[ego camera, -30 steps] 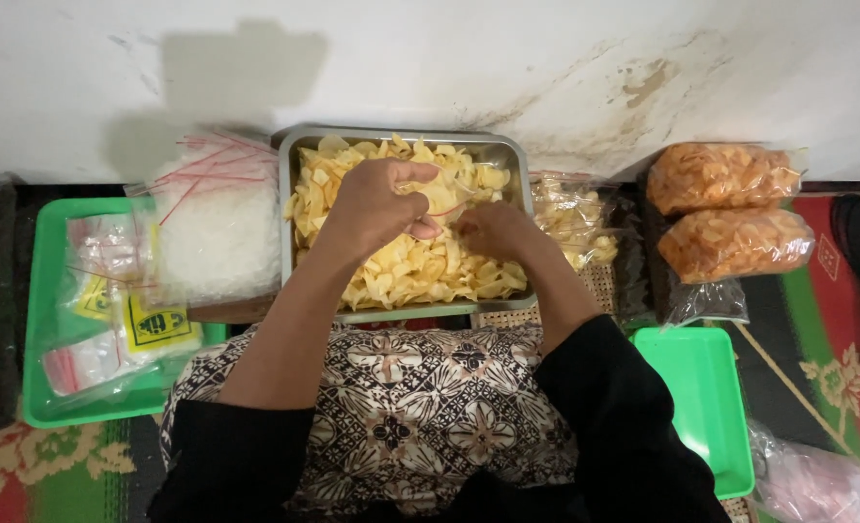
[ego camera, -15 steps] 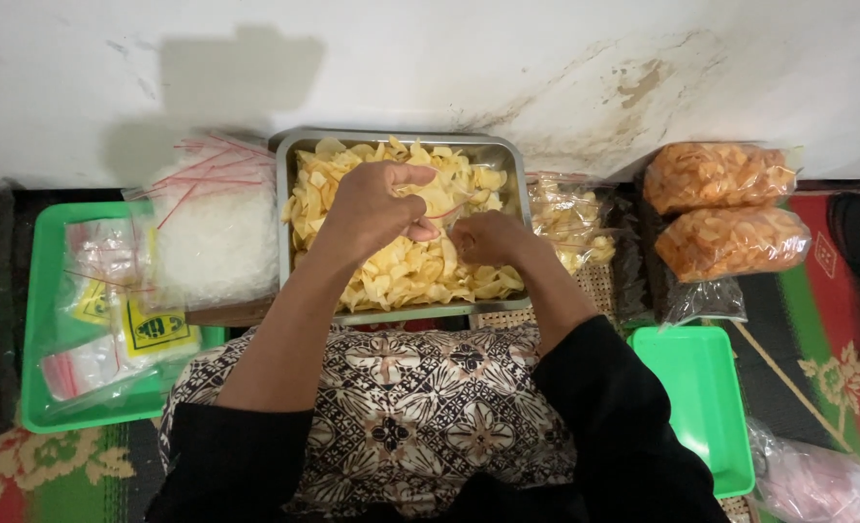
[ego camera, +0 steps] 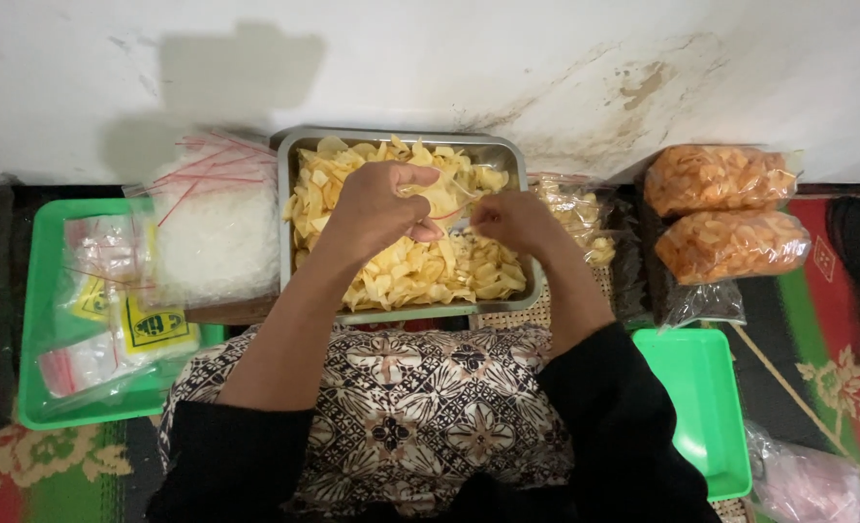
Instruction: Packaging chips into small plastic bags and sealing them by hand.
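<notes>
The left hand (ego camera: 376, 208) and right hand (ego camera: 512, 221) pinch the mouth of a small clear bag (ego camera: 446, 199) between them, over yellow chips (ego camera: 420, 271) filling a metal tray (ego camera: 294, 194). The tray's far edge meets a stained white wall (ego camera: 546, 68). Green trays (ego camera: 706, 407) flank the lap; packed orange bags (ego camera: 730, 242) crowd the right.

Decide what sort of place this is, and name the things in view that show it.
Probably a home snack-packing spot on the floor: a metal tray of yellow chips, a stack of empty zip bags, filled bags of orange chips, and a patterned mat against a bare wall.
</notes>
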